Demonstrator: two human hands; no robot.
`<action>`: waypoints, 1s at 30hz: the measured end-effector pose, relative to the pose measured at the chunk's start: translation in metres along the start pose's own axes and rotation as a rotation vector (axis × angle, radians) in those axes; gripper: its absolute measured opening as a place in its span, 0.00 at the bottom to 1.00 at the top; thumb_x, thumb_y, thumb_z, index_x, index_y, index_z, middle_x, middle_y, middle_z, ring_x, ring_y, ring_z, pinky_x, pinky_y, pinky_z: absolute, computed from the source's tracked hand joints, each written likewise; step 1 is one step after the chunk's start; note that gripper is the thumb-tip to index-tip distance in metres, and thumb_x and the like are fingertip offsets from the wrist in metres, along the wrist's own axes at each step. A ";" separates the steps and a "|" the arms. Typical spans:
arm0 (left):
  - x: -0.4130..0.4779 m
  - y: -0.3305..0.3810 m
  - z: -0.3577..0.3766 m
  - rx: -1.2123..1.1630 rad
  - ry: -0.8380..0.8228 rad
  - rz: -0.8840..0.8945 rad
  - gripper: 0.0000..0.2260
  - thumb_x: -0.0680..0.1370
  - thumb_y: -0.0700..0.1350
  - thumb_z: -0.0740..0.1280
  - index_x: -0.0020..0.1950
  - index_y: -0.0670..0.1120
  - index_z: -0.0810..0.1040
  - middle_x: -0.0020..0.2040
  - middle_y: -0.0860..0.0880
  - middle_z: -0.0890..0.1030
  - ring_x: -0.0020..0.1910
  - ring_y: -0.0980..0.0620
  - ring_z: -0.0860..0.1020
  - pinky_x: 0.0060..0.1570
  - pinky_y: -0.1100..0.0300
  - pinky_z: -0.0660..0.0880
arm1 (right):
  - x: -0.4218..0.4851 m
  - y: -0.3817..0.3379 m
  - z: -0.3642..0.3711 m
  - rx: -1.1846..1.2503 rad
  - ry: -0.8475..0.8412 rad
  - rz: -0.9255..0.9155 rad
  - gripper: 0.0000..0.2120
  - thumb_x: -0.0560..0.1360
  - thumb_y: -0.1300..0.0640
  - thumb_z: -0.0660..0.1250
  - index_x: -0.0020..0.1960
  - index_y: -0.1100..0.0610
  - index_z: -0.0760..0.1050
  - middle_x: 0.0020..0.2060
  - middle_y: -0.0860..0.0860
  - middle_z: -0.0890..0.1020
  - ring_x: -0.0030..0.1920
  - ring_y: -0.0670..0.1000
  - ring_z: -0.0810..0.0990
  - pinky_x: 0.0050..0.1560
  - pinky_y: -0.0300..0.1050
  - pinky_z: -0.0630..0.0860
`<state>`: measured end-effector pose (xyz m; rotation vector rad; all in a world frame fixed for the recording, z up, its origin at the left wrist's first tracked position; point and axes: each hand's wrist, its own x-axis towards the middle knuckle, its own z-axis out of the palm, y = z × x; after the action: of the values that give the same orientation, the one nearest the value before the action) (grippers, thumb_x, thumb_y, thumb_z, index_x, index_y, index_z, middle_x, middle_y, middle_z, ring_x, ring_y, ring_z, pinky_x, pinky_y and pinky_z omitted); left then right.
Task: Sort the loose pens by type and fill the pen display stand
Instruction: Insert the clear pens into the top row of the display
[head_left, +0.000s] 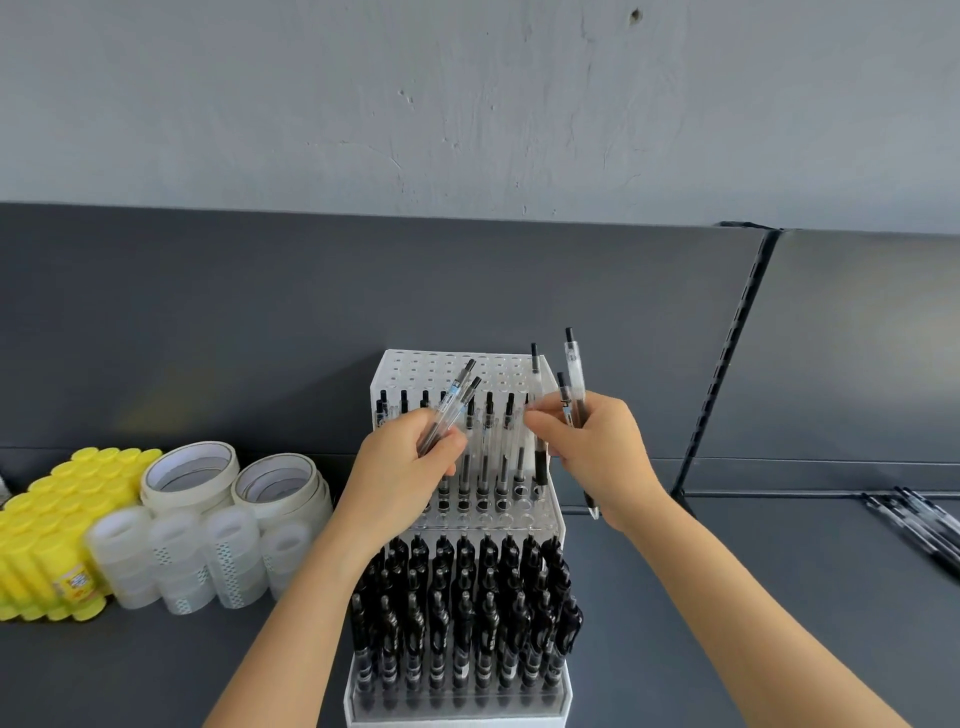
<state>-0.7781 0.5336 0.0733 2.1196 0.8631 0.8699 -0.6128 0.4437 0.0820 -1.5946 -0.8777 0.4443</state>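
Note:
A clear acrylic pen display stand (551, 512) rises in steps at the middle of the shelf. Its lower tiers are packed with black pens (462, 613). One row of clear-barrelled pens (488, 447) stands in an upper tier, and the top holes (441, 370) behind are bare. My left hand (405, 457) grips a few clear pens (454, 402) slanting up to the right, just in front of that row. My right hand (587, 447) holds several clear pens (574, 379) upright, and its fingertips pinch one pen (535, 384) over the row's right end.
Loose black pens (919, 522) lie on the shelf at the far right. To the left stand rolls of tape (192, 473), white translucent bottles (182, 556) and yellow-capped glue sticks (57, 525). A dark back panel and a slotted upright (727, 353) stand behind.

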 end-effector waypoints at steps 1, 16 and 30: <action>0.000 -0.001 0.000 0.017 -0.001 0.008 0.11 0.79 0.49 0.64 0.39 0.46 0.76 0.35 0.51 0.81 0.28 0.62 0.72 0.34 0.65 0.69 | 0.000 0.001 0.002 -0.054 0.018 -0.044 0.03 0.73 0.59 0.70 0.41 0.56 0.79 0.28 0.48 0.75 0.29 0.47 0.72 0.32 0.38 0.69; -0.003 -0.015 -0.005 0.012 0.010 -0.016 0.15 0.79 0.51 0.63 0.38 0.42 0.75 0.33 0.49 0.79 0.27 0.61 0.70 0.34 0.62 0.67 | -0.001 0.029 0.013 -0.477 0.030 -0.113 0.11 0.71 0.57 0.72 0.38 0.65 0.76 0.27 0.52 0.74 0.25 0.46 0.66 0.26 0.34 0.64; -0.003 -0.016 -0.002 0.013 -0.021 0.000 0.16 0.80 0.51 0.62 0.41 0.40 0.77 0.29 0.57 0.76 0.25 0.61 0.69 0.30 0.69 0.66 | -0.007 0.029 0.006 -0.412 -0.012 -0.085 0.11 0.71 0.53 0.73 0.41 0.60 0.76 0.30 0.51 0.75 0.26 0.45 0.67 0.27 0.32 0.64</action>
<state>-0.7859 0.5407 0.0609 2.1363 0.8607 0.8428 -0.6134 0.4421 0.0519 -1.9202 -1.0921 0.2205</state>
